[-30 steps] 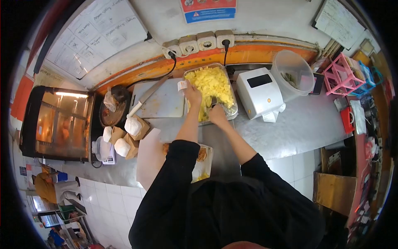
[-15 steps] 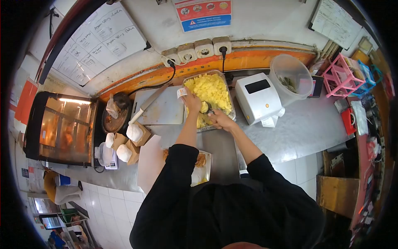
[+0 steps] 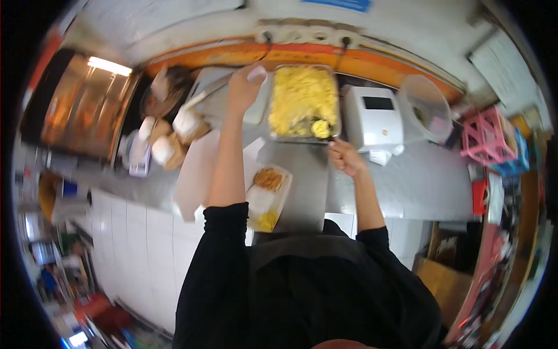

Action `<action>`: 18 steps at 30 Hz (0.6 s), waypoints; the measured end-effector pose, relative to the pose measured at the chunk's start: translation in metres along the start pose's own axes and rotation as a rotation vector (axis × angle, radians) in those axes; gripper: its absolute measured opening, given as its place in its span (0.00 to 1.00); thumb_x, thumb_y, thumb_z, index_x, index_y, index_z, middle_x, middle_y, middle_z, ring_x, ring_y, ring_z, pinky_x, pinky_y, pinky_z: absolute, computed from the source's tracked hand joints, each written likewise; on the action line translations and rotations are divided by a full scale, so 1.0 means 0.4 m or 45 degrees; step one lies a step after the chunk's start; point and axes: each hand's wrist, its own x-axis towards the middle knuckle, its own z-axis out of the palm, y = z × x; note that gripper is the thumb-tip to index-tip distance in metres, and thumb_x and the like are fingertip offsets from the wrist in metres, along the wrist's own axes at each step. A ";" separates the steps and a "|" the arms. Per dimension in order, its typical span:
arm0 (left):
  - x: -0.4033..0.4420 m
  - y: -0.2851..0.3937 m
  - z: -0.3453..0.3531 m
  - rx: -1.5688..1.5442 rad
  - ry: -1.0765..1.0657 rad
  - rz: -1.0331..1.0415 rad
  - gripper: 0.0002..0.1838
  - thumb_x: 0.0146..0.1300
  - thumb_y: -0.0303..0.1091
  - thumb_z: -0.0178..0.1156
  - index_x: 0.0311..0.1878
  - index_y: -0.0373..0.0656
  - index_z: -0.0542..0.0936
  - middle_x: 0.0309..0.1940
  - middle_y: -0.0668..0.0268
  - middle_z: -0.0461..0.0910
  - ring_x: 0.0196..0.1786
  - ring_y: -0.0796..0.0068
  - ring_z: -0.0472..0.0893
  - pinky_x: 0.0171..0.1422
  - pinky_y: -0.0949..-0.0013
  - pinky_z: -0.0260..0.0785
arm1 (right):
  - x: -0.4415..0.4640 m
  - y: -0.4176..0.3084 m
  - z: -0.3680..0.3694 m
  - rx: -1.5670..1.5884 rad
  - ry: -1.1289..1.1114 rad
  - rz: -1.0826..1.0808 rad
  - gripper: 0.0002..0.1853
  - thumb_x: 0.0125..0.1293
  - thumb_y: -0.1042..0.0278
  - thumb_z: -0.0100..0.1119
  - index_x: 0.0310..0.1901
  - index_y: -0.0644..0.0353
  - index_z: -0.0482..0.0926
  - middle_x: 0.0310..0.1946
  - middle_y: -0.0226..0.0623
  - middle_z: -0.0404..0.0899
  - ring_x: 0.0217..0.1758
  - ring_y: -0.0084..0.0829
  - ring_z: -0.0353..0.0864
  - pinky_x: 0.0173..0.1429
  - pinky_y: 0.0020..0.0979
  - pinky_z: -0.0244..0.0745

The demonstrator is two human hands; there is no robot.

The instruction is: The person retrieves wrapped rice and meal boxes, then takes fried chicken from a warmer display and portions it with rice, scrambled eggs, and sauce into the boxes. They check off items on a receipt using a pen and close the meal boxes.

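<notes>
My left hand (image 3: 244, 90) is closed on a small white cup (image 3: 256, 74), above the right part of the cutting board (image 3: 256, 107). In my right hand (image 3: 346, 158) is the handle of a scoop (image 3: 321, 129), its bowl full of yellow food at the near right corner of the tray. The metal tray (image 3: 272, 138) holds a heap of yellow pieces (image 3: 302, 93). Nearer my body, an open paper box (image 3: 283, 203) contains fried food (image 3: 268, 179), something white and a yellow portion (image 3: 267, 220).
A white printer (image 3: 375, 119), a clear tub (image 3: 424, 107) and a pink rack (image 3: 489, 137) stand right. Left are a knife (image 3: 200, 98), wrapped white bundles in brown boxes (image 3: 167, 150), a dark mortar (image 3: 160, 104) and a lit display cabinet (image 3: 87, 104).
My left hand has moved up and left, off the tray, with the cup. My right hand and the loaded scoop have shifted to the tray's near right corner. More of the open box shows.
</notes>
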 end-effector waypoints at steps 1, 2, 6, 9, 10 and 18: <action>-0.032 0.085 -0.127 0.059 -0.042 -0.153 0.18 0.57 0.35 0.62 0.52 0.46 0.81 0.44 0.52 0.82 0.48 0.60 0.82 0.54 0.64 0.70 | -0.014 -0.014 0.023 -0.006 -0.055 0.023 0.10 0.71 0.67 0.48 0.33 0.48 0.59 0.15 0.18 0.52 0.13 0.12 0.46 0.14 0.21 0.37; -0.066 0.129 -0.238 0.119 0.077 -0.148 0.16 0.57 0.34 0.61 0.50 0.47 0.81 0.42 0.51 0.82 0.45 0.57 0.82 0.51 0.62 0.71 | -0.025 -0.030 0.055 -0.007 -0.116 0.048 0.07 0.72 0.66 0.48 0.35 0.48 0.62 0.15 0.18 0.52 0.13 0.12 0.45 0.14 0.21 0.37; -0.280 0.177 -0.513 0.500 0.332 -0.287 0.12 0.57 0.35 0.61 0.45 0.50 0.83 0.35 0.51 0.82 0.37 0.54 0.81 0.42 0.59 0.72 | -0.001 -0.114 0.258 -0.196 -0.434 0.292 0.10 0.73 0.63 0.44 0.52 0.53 0.68 0.16 0.18 0.51 0.14 0.13 0.45 0.16 0.20 0.38; -0.486 0.146 -0.544 0.751 0.280 -0.630 0.09 0.56 0.36 0.63 0.41 0.53 0.85 0.33 0.53 0.80 0.33 0.56 0.80 0.37 0.58 0.71 | 0.091 -0.147 0.409 -0.513 -0.610 0.383 0.21 0.73 0.60 0.45 0.65 0.55 0.63 0.16 0.19 0.51 0.16 0.13 0.47 0.18 0.18 0.38; -0.568 0.114 -0.519 0.769 0.391 -0.627 0.13 0.51 0.39 0.68 0.42 0.54 0.84 0.34 0.55 0.78 0.34 0.57 0.79 0.36 0.57 0.70 | 0.108 -0.158 0.485 -0.625 -0.642 0.412 0.23 0.73 0.59 0.46 0.67 0.55 0.62 0.16 0.19 0.51 0.16 0.13 0.47 0.18 0.18 0.39; -0.850 0.202 -0.304 0.419 0.549 -0.972 0.74 0.29 0.51 0.81 0.72 0.33 0.40 0.71 0.41 0.48 0.72 0.41 0.50 0.73 0.49 0.42 | 0.265 0.038 0.786 -2.086 -1.355 0.407 0.27 0.70 0.55 0.47 0.68 0.50 0.60 0.24 0.31 0.69 0.21 0.24 0.69 0.22 0.28 0.62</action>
